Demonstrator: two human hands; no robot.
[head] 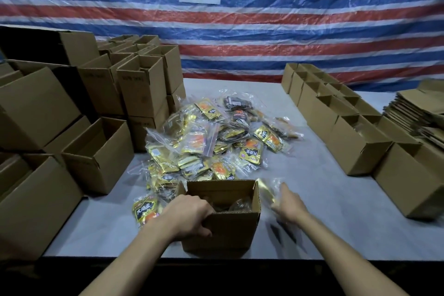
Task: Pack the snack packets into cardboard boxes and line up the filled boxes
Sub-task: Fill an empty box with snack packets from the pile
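An open cardboard box (230, 228) stands at the table's near edge with a few packets inside. My left hand (189, 214) grips its near left rim, fingers curled over the wall. My right hand (288, 202) is blurred just right of the box and holds a gold snack packet (265, 190) by the box's right rim. A big pile of gold and black snack packets in clear bags (211, 142) lies behind the box in the table's middle.
Empty open boxes (101, 151) are stacked along the left side. A row of boxes (355, 142) runs down the right, with flat folded cardboard (413, 108) behind it. The grey table (324, 211) ends at a striped tarp wall.
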